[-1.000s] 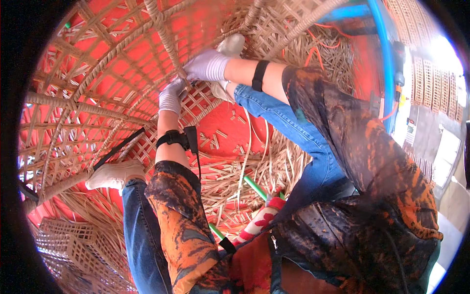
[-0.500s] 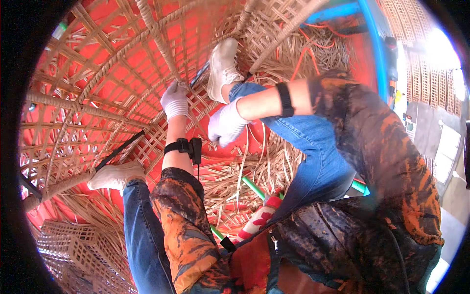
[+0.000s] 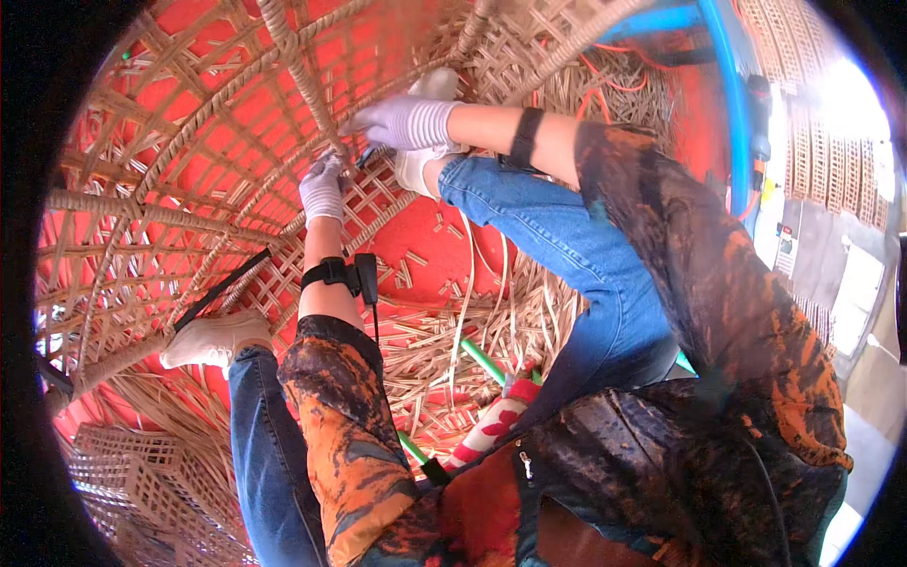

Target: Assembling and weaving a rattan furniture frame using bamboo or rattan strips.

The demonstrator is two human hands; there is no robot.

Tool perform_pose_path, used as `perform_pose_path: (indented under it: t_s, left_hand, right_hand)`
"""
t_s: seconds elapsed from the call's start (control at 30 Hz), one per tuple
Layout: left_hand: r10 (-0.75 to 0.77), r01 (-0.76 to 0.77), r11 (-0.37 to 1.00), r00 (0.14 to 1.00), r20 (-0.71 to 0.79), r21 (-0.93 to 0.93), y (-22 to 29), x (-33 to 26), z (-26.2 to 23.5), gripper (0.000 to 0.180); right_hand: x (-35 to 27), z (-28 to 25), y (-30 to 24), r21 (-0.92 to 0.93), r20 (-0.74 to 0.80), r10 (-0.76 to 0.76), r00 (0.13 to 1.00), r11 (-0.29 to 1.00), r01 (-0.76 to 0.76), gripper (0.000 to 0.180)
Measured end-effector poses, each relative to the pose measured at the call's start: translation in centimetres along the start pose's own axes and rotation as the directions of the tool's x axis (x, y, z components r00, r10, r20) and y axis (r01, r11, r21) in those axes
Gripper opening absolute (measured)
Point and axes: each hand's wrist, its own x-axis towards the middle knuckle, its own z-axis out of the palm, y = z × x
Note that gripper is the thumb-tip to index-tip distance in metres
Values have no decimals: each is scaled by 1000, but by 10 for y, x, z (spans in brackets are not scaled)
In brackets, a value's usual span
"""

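A large openwork wicker piece [image 3: 213, 129], woven from tan cane strips with wrapped ribs, spreads across the upper left. My left hand [image 3: 323, 189], in a white striped glove, is closed with its fingertips on the cane weave at the lower end of a thick wrapped rib [image 3: 300, 71]. Just above and to its right, my right hand [image 3: 408, 123], gloved alike and slightly blurred, reaches across from the right with fingers stretched toward the same rib. A small dark-blue object [image 3: 367, 157] shows partly beneath the right hand; its kind is unclear.
Loose cane offcuts [image 3: 425, 352] litter the red floor covering [image 3: 416, 241] between my legs. A green rod [image 3: 484, 361] and a red-and-white patterned roll [image 3: 491, 425] lie near my lap. A blue frame [image 3: 723, 85] stands upper right; a woven basket [image 3: 156, 482] sits lower left.
My right hand has moved up and left from above the red floor to the rib, its fingers opening out. The left hand has shifted slightly down and left, staying at the weave.
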Motion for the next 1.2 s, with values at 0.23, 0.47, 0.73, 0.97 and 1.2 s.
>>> perform_pose_path:
  t_s: [0.23,0.47,0.73,0.97,1.2]
  left_hand:
    - [-339,350,904,937,87,-247,0,13,-2,12]
    - [-239,262,895,965,107,-362,-14,2,-12,14]
    - [389,-306,694,921,18,652,14,-34,5,56]
    - [184,-140,909,980,-76,393,21,-40,14,22]
    - [156,-138,984,973,-170,111,-19,-18,9,19]
  right_hand:
    - [28,16,-16,-32,301,-128,945,989,144,36]
    - [9,48,-9,-280,176,37,984,960,14,34]
    - [-64,69,-99,-312,725,-42,687,869,383,14]
    - [-88,34,-86,143,767,-387,512,881,451,24]
    - [-12,33,11,61,217,-61,974,997,48,31]
